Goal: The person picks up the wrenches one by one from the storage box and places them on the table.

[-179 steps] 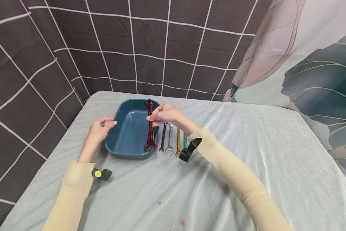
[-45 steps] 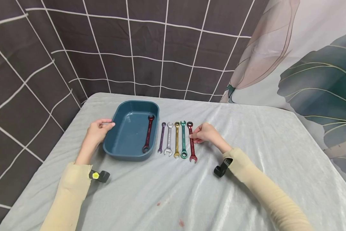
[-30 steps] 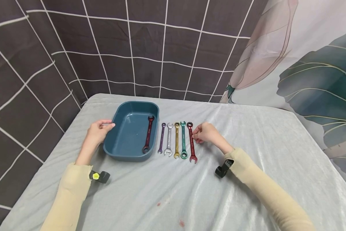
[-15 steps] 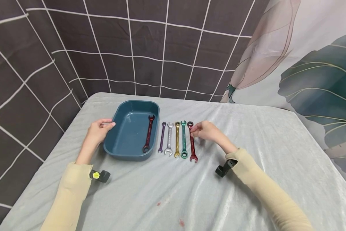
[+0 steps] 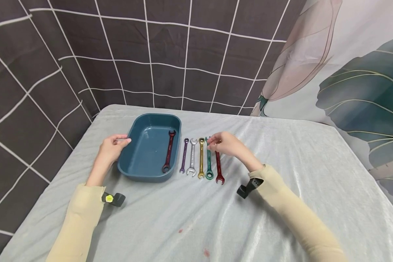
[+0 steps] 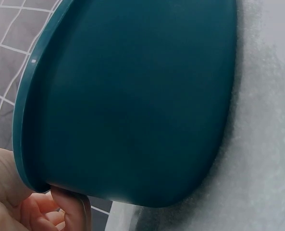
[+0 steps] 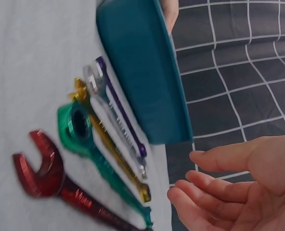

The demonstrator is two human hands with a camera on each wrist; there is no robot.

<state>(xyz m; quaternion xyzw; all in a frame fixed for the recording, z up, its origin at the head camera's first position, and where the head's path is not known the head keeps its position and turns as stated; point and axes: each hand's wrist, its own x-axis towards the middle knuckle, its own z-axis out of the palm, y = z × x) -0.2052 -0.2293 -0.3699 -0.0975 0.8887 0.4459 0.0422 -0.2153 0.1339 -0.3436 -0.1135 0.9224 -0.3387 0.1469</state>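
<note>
In the head view my left hand (image 5: 108, 151) pinches the left rim of a blue plastic tub (image 5: 144, 179). A dark red combination wrench (image 5: 169, 151) lies inside the tub, along its right wall. My right hand (image 5: 226, 144), fingers apart and holding nothing, hovers over the upper ends of a green wrench (image 5: 209, 160) and a red wrench (image 5: 219, 167), partly hiding both. The right wrist view shows the thumb and fingers spread, away from the red wrench's open jaw end. Left of these lie a gold wrench (image 5: 201, 158), a silver wrench (image 5: 192, 156) and a purple wrench (image 5: 184, 156).
A pale grey cloth (image 5: 170, 218) covers the table. Dark grid-patterned fabric (image 5: 170, 47) hangs behind it and on the left; a leaf-print curtain (image 5: 353, 91) hangs at the right. The wrenches lie side by side, right of the tub.
Six seconds ago my right hand held a red wrench over the tub; that wrench now lies inside. Recently, this hand let go of the row's red wrench and moved left over the green one.
</note>
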